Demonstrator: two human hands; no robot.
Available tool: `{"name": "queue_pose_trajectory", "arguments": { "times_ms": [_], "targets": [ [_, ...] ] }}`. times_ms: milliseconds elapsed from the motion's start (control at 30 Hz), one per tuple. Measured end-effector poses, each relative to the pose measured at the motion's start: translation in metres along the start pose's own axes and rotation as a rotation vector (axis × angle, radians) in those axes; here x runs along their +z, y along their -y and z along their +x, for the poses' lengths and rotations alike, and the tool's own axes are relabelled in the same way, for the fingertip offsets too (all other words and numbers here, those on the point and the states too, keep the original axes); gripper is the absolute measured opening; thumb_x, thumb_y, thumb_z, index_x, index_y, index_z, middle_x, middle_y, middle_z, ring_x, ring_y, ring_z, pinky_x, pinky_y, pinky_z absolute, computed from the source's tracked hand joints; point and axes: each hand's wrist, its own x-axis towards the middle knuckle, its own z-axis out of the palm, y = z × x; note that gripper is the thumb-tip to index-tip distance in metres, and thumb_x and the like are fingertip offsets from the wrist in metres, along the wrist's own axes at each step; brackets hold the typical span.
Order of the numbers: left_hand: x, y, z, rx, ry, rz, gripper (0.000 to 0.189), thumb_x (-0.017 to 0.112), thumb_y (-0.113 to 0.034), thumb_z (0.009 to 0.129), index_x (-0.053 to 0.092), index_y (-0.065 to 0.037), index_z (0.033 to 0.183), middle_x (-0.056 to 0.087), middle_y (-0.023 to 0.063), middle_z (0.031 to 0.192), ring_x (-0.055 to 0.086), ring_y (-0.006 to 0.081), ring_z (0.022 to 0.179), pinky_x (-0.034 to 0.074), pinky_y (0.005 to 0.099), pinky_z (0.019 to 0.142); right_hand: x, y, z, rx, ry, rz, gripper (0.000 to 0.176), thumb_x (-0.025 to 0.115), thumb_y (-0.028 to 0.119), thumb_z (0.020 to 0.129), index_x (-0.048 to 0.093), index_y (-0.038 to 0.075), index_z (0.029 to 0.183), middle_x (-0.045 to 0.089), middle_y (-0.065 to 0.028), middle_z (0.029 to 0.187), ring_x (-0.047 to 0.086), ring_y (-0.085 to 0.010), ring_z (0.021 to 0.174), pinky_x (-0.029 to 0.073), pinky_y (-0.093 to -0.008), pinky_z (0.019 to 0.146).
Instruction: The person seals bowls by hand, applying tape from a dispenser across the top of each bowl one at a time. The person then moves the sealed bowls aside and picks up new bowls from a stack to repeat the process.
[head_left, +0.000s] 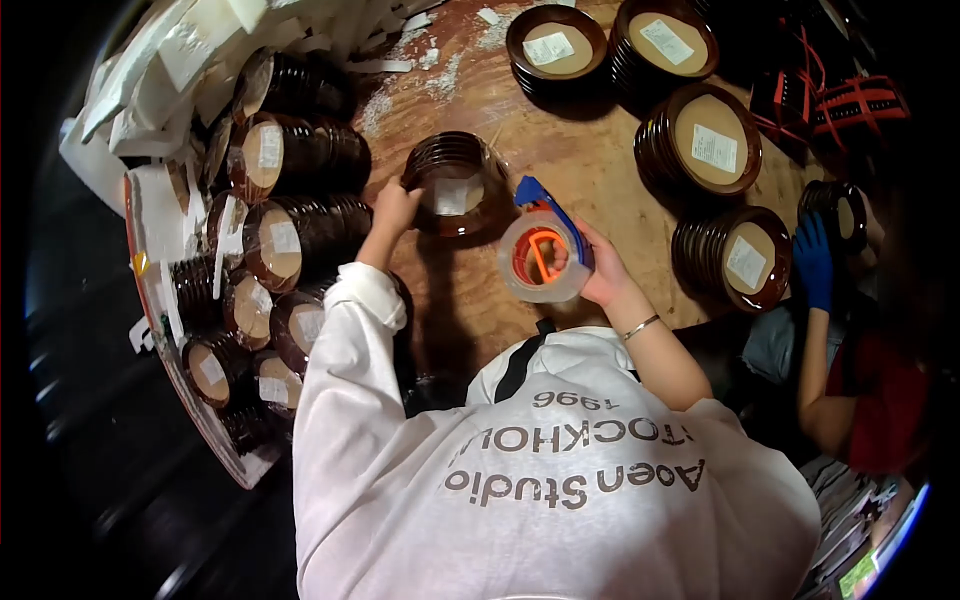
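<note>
A stack of glossy dark brown dishes [468, 215] stands in front of me on the wooden table, with a white label in the top one. My left hand [397, 207] is closed at the left rim of this stack, its fingertips partly hidden against the edge. To the right of the stack, my right hand [603, 262] grips a blue tape dispenser [567, 222] with an orange handle. A wide roll of clear tape [512, 272] is mounted on it. The dispenser's blue head points toward the stack, a small gap away.
Several labelled dish stacks [715, 140] stand at the right and back; more stacks [285, 245] lie on their sides at the left. White foam pieces [185, 60] pile up back left. A co-worker's blue-gloved hand [814, 262] is by a stack at far right, near red-strapped bundles [855, 112].
</note>
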Motion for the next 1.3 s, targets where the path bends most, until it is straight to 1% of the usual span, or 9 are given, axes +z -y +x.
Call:
{"name": "queue_pose_trajectory", "arguments": {
  "times_ms": [200,300,600,667,733,833,967,1067,1300],
  "targets": [
    [0.014,-0.037,-0.04,-0.265,0.004,-0.484,0.06,0.058,-0.048,0.072,0.057,0.012,0.079,0.059,0.0243,0.072,0.06,0.033,0.073,0.045,0.0385,0.064,0.049,-0.008,-0.012,-0.033,0.067,-0.228,0.035,0.047,0.033,0.084,0.054,0.0,0.093,0.059,-0.0104,0.073,0.057,-0.0196,0.063,0.048,-0.0312,0.064],
    [0.014,-0.066,-0.071,-0.644,0.285,-0.821,0.05,0.05,-0.042,0.08,0.05,0.002,0.102,0.057,0.0174,0.086,0.06,0.0307,0.064,0.051,0.0368,0.039,0.07,-0.017,-0.032,-0.073,0.082,-0.297,0.037,0.047,0.036,0.084,0.052,0.002,0.096,0.06,-0.0098,0.076,0.059,-0.0178,0.068,0.048,-0.0308,0.067],
    [0.026,-0.067,-0.147,-0.722,0.817,-1.403,0.051,0.053,-0.041,0.08,0.043,0.0,0.109,0.054,0.0174,0.094,0.059,0.0257,0.079,0.051,0.0346,0.063,0.07,-0.016,-0.043,-0.022,-0.036,-0.624,0.039,0.05,0.036,0.082,0.051,0.0,0.097,0.059,-0.0146,0.076,0.06,-0.0211,0.064,0.051,-0.0317,0.056],
    [0.009,-0.041,-0.134,-0.38,0.602,-0.828,0.062,0.062,-0.03,0.075,0.033,0.002,0.119,0.046,0.0242,0.112,0.055,0.0308,0.092,0.048,0.0366,0.074,0.07,-0.019,-0.042,-0.036,-0.014,-0.65,0.039,0.05,0.036,0.082,0.05,0.0,0.096,0.059,-0.0148,0.075,0.06,-0.0216,0.063,0.051,-0.0321,0.055],
    [-0.008,-0.039,-0.124,0.163,-0.182,-0.184,0.077,0.069,-0.02,0.066,0.025,0.001,0.126,0.035,0.0248,0.123,0.044,0.0343,0.107,0.039,0.0383,0.087,0.071,-0.023,-0.041,-0.06,-0.016,-0.671,0.039,0.05,0.037,0.082,0.05,0.0,0.095,0.059,-0.0143,0.075,0.06,-0.0215,0.063,0.05,-0.0324,0.056],
    [-0.029,-0.073,-0.094,0.493,-0.025,-0.062,0.083,0.07,-0.014,0.062,0.021,-0.002,0.129,0.031,0.0209,0.127,0.03,0.0348,0.118,0.033,0.0367,0.094,0.077,-0.022,-0.04,-0.03,-0.051,-0.637,0.038,0.049,0.036,0.083,0.05,0.0,0.094,0.059,-0.0137,0.076,0.06,-0.0217,0.065,0.05,-0.0332,0.059],
    [-0.004,-0.081,-0.076,0.456,0.255,-0.137,0.085,0.068,-0.013,0.063,0.019,-0.017,0.132,0.036,0.0202,0.123,0.045,0.0372,0.104,0.042,0.0381,0.083,0.084,-0.021,-0.038,-0.037,-0.084,-0.618,0.036,0.047,0.034,0.084,0.05,0.0,0.094,0.059,-0.0142,0.077,0.059,-0.0223,0.065,0.049,-0.0332,0.062],
    [0.02,-0.083,-0.075,0.336,0.05,-0.096,0.077,0.066,-0.014,0.066,0.023,-0.018,0.13,0.044,0.0177,0.115,0.052,0.0355,0.092,0.044,0.0384,0.076,0.083,-0.023,-0.034,-0.046,-0.11,-0.643,0.035,0.047,0.034,0.084,0.05,0.0,0.095,0.059,-0.0148,0.077,0.059,-0.0221,0.065,0.049,-0.0329,0.061],
    [0.062,-0.065,-0.068,0.119,-0.116,-0.481,0.067,0.07,-0.015,0.065,0.036,-0.003,0.121,0.048,0.0155,0.115,0.049,0.0274,0.103,0.04,0.0334,0.085,0.082,-0.023,-0.035,-0.051,-0.039,-0.624,0.035,0.048,0.034,0.084,0.05,0.001,0.096,0.059,-0.0129,0.076,0.059,-0.0208,0.064,0.049,-0.0324,0.06]
  ]
}}
